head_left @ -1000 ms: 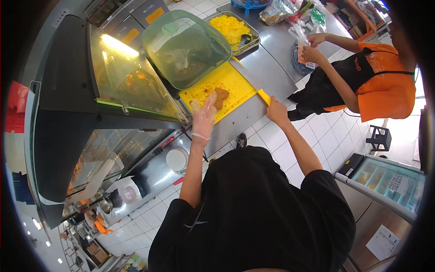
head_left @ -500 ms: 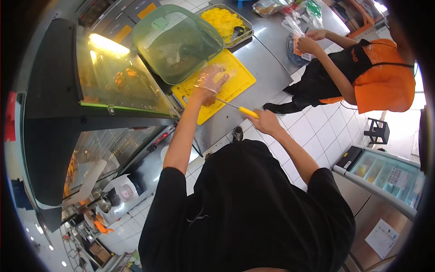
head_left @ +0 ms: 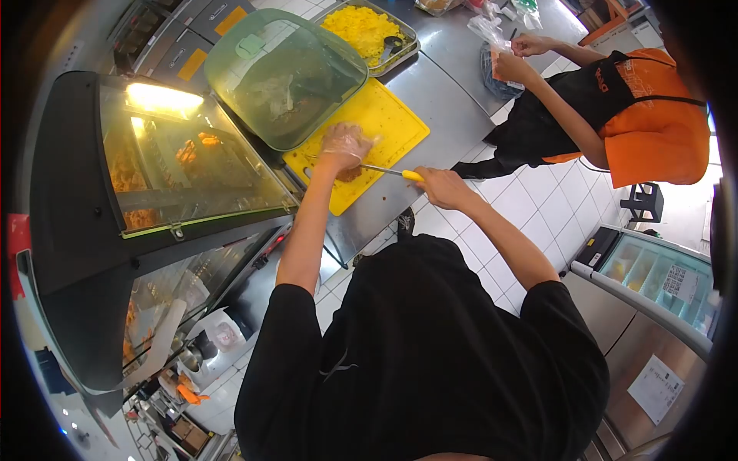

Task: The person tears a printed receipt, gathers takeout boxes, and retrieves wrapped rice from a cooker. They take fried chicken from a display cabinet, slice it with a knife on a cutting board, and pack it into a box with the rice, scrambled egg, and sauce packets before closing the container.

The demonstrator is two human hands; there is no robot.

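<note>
Yellow rect. board (head_left: 401,127), plastic-gloved L hand (head_left: 346,142), yellow-hdl. metal knife (head_left: 406,174)

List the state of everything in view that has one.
Yellow cutting board: flat, crumb-specked
Brown food piece: on board, partly hidden by left hand
Left hand: gloved, grip unclear
Yellow-handled knife: held in right hand, blade over board
Metal tray: uncovered, bearing yellow food
Display cabinet lamp: lit
Green-tinted tub: brown contents showing through
</note>
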